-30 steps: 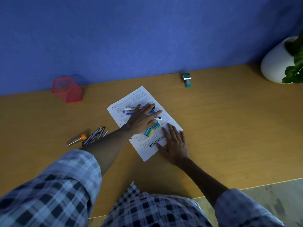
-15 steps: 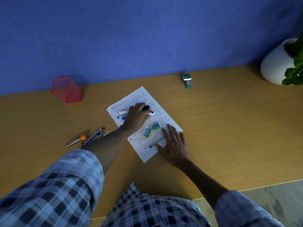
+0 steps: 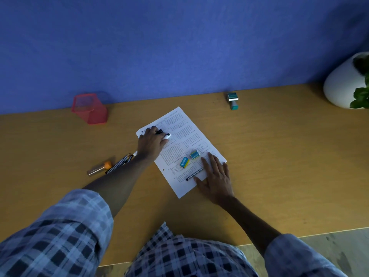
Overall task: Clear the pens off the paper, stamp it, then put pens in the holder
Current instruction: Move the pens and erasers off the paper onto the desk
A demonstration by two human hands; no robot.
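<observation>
Left hand (image 3: 151,143), flat a second ago, now grips the markers (image 3: 164,134) at paper's (image 3: 186,134) 11 o'clock; right hand (image 3: 216,176) stays flat, fingers straight, pinning paper. Clearing continues.

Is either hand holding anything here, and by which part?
The left hand grips a bundle of markers around their middles; only the tips show. The right hand holds nothing and rests flat on the paper.
</observation>
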